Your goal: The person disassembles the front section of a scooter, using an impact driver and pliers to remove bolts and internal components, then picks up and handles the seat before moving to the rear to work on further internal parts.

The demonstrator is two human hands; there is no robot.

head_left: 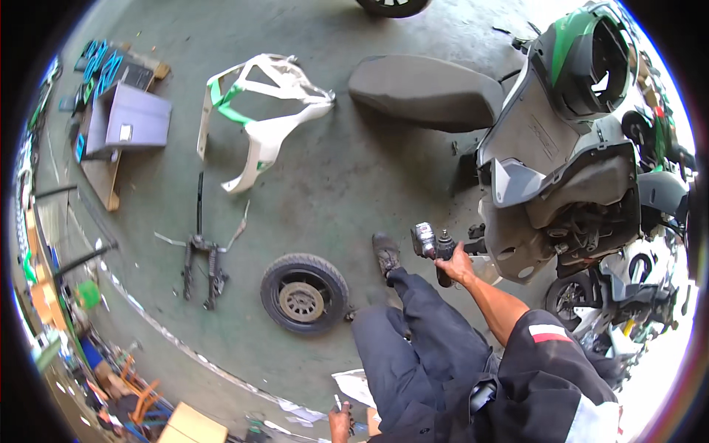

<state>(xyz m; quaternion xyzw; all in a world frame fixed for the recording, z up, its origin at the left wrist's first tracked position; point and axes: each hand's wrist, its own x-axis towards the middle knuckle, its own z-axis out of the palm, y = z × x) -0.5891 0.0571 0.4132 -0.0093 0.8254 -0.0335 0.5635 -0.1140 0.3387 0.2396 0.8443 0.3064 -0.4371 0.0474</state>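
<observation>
My right hand (456,266) is wrapped round a black cordless power driver (444,244); a silver-and-dark block (423,240) shows at its left. The tool is beside the lower end of a partly stripped scooter body (517,236), and I cannot tell whether they touch. Low in the picture, my left hand (340,424) is closed, with a short thin white stick (337,402) poking up from its fingers. Most of that hand is cut off or hidden. My legs (413,332) lie between the two hands, one shoe (385,255) pointing forward.
Left of my shoe lies a wheel with tyre (304,294), then a front fork (201,258). Farther off are a white-and-green fairing (258,125), a dark seat (425,92) and a purple-grey bin (136,122). Another scooter (591,295) stands at right; a cardboard box (192,426) is lower left.
</observation>
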